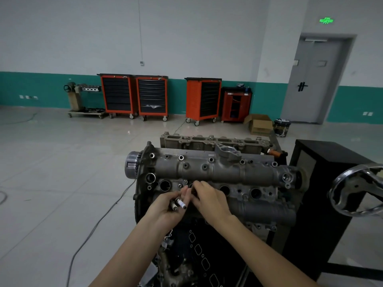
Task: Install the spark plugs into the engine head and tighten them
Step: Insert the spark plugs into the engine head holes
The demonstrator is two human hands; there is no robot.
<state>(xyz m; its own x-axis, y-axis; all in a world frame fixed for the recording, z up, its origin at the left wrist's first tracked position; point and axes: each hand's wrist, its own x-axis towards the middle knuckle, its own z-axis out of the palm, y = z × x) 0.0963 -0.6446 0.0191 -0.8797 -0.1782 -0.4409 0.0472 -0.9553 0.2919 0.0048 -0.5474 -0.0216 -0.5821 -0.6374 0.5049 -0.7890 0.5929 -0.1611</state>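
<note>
The grey engine head (223,172) sits on a stand in front of me, with a row of round spark plug holes along its near side. The leftmost hole (165,185) and two holes on the right (224,189) (256,193) show open and dark. My left hand (165,210) grips a few spark plugs (179,203) with white insulators, just below the second hole. My right hand (207,198) hovers over that second hole with its fingers curled at the rim; whether they pinch a plug is hidden.
A second cylinder head (213,141) lies behind the engine. A chrome handwheel (356,191) and a black cabinet (331,183) stand at the right. Orange tool carts (152,96) line the far wall. A cable (99,220) runs across the floor at left.
</note>
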